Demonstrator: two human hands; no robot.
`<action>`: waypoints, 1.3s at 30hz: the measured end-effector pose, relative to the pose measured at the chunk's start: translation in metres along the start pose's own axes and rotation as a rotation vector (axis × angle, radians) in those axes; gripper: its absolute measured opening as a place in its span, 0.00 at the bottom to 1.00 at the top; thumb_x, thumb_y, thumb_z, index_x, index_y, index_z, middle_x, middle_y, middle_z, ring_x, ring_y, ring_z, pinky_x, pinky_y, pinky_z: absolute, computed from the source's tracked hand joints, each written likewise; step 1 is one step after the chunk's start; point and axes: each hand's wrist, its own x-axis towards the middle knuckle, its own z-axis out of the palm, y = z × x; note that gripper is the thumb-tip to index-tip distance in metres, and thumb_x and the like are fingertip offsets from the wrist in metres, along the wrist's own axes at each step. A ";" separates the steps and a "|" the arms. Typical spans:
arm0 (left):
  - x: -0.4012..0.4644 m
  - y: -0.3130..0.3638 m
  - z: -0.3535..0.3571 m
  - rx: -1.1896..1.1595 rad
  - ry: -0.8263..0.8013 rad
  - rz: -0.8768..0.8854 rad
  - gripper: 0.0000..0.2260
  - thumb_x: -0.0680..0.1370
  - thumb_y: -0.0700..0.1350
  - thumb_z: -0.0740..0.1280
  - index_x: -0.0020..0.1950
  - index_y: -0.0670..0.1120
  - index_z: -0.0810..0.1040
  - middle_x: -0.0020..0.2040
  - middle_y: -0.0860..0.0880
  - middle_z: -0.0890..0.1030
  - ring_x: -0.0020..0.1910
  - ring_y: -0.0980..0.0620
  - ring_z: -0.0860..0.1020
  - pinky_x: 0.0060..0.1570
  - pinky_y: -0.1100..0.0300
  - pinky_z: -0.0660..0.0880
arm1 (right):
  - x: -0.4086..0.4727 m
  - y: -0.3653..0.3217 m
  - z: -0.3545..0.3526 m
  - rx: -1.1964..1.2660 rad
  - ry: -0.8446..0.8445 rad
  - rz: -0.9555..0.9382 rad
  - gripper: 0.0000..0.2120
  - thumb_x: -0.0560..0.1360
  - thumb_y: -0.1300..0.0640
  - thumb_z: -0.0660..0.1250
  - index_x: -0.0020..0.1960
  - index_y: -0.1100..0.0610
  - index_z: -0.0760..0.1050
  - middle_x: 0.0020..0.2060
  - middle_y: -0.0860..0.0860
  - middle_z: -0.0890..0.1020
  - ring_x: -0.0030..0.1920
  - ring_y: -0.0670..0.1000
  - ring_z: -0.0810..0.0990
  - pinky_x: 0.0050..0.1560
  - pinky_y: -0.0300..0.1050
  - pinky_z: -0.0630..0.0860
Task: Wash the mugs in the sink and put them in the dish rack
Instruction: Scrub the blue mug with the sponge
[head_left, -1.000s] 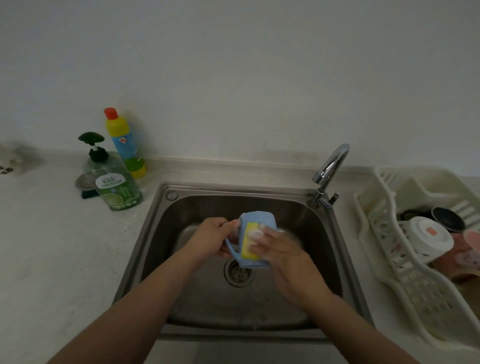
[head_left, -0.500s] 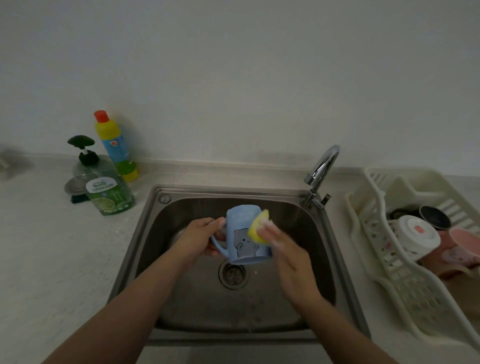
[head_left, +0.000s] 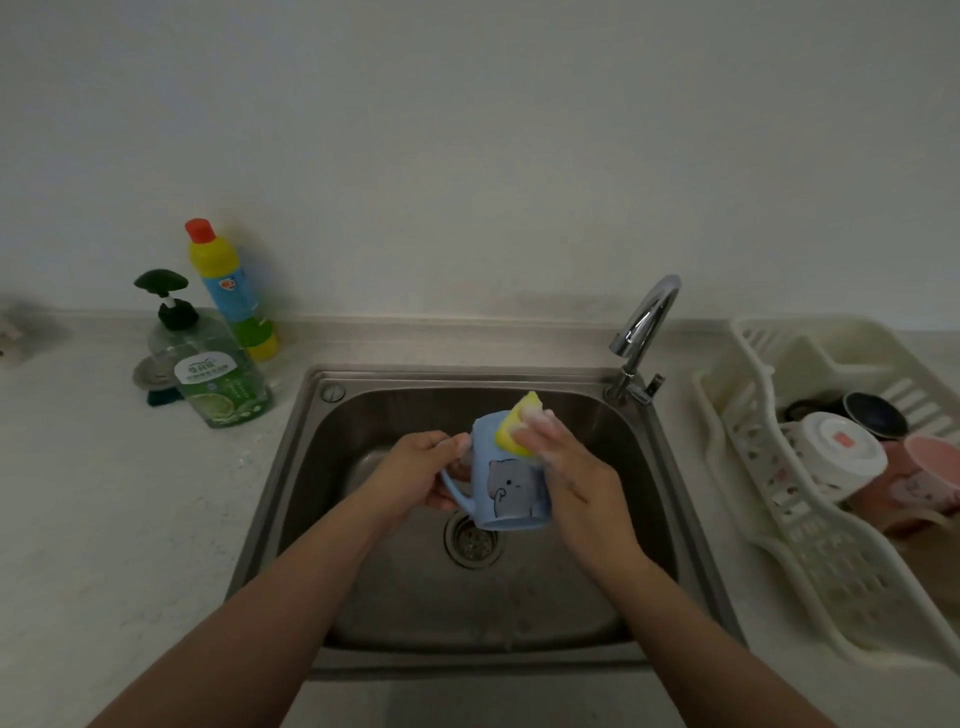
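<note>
Scrubbing step: left hand (head_left: 415, 475) grips blue mug (head_left: 511, 478) handle; right hand (head_left: 566, 467) presses sponge (head_left: 514, 426) along far rim, rotating mug steadily.

The sink (head_left: 291, 499) is brushed stainless steel with a dull sheen, wet and streaked at the bottom, and the tap (head_left: 644, 322) is polished chrome, bright and mirror-like. The blue mug (head_left: 511, 486) looks smooth and matt, perhaps plastic, though the dim light makes it hard to tell. The yellow sponge (head_left: 511, 428) is soft foam, with suds on it. The counter (head_left: 104, 519) is pale, speckled stone, matt. The dish rack (head_left: 831, 571) is cream moulded plastic, slotted. The soap bottle (head_left: 218, 374) is clear glossy plastic.
</note>
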 end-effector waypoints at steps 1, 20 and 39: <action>0.000 0.001 0.002 -0.002 0.006 -0.004 0.17 0.82 0.52 0.61 0.54 0.38 0.78 0.43 0.46 0.84 0.36 0.52 0.80 0.33 0.62 0.76 | 0.005 0.000 0.003 -0.024 -0.029 0.029 0.16 0.80 0.54 0.60 0.66 0.42 0.73 0.72 0.37 0.65 0.75 0.40 0.59 0.71 0.43 0.66; -0.001 0.002 -0.001 0.097 0.026 0.038 0.14 0.82 0.50 0.61 0.50 0.39 0.78 0.43 0.45 0.84 0.37 0.51 0.81 0.33 0.63 0.76 | 0.001 0.015 0.004 -0.057 -0.035 0.030 0.18 0.80 0.55 0.56 0.69 0.50 0.72 0.72 0.48 0.68 0.75 0.46 0.61 0.74 0.44 0.60; -0.002 -0.002 0.003 -0.112 -0.028 0.019 0.13 0.83 0.49 0.60 0.54 0.40 0.78 0.43 0.46 0.84 0.39 0.50 0.80 0.34 0.61 0.76 | -0.005 -0.010 -0.012 -0.153 0.079 -0.081 0.13 0.81 0.50 0.59 0.61 0.39 0.77 0.67 0.44 0.75 0.69 0.47 0.71 0.66 0.46 0.72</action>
